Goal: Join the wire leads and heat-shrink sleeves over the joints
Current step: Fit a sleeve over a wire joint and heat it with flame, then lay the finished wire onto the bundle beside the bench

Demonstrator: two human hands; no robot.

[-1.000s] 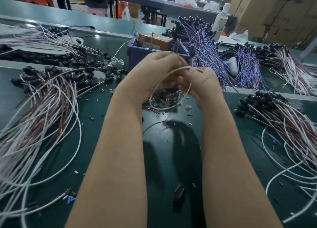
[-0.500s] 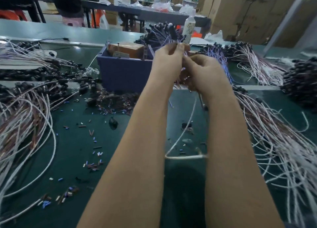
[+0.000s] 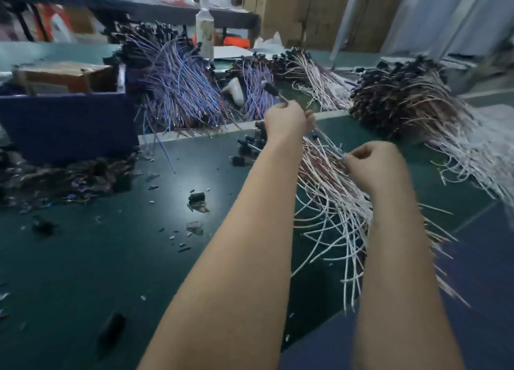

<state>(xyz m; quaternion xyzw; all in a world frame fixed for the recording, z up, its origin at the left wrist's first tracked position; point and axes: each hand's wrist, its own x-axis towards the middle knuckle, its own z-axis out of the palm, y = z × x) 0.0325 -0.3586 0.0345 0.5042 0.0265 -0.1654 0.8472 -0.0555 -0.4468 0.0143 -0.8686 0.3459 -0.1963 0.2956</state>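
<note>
My left hand (image 3: pixel 286 119) is stretched forward over the green bench and grips a thin wire lead whose black connector end (image 3: pixel 271 89) sticks up past the fingers. My right hand (image 3: pixel 370 165) hovers nearer, fingers curled, pinching the other end of a white lead above a loose fan of white and red-brown leads (image 3: pixel 333 202). The frame is blurred, so I cannot tell whether a sleeve sits on the held wire.
A blue bin (image 3: pixel 66 124) holding a brown box stands at the left. Bundles of purple leads (image 3: pixel 178 85), white leads (image 3: pixel 314 80) and brown leads (image 3: pixel 403 105) lie behind. Wire scraps and small black pieces (image 3: pixel 196 198) litter the green mat (image 3: pixel 97 244).
The view swung right. My hands, held together a moment ago, have separated: the left reached forward with the lead, the right dropped back over the white lead pile.
</note>
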